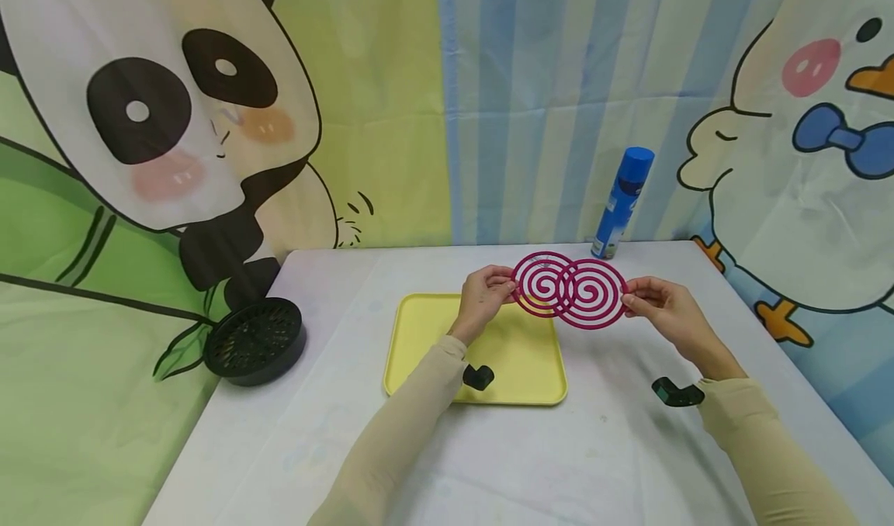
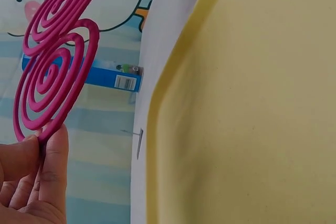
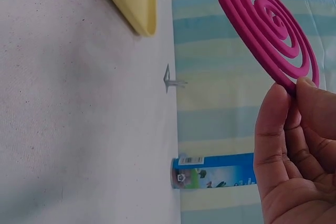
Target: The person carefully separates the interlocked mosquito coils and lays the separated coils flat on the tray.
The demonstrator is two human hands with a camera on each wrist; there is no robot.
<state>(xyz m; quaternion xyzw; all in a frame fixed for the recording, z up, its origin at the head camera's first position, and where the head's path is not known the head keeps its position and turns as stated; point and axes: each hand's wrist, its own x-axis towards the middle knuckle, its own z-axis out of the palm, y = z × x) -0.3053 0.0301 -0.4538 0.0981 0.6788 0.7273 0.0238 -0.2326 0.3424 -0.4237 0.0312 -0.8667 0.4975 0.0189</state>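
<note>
Two magenta mosquito coils are held up above the table, one overlapping the other where they meet; whether they are joined cannot be made out. My left hand (image 1: 482, 297) pinches the outer edge of the left coil (image 1: 536, 284) between thumb and fingers. At the opposite side, my right hand (image 1: 667, 309) pinches the rim of the right coil (image 1: 592, 295). Below the left hand lies a yellow tray (image 1: 482, 390), flat on the table. From the left wrist, both spirals appear tilted, with the nearer coil (image 2: 50, 82) between thumb and forefinger.
A blue spray can (image 1: 621, 204) stands at the table's back edge. A small metal stand (image 3: 168, 80) is on the table near the back. To the left sits a round black holder (image 1: 254, 378) with a slotted top. Printed cloth hangs behind the white table (image 1: 335, 464).
</note>
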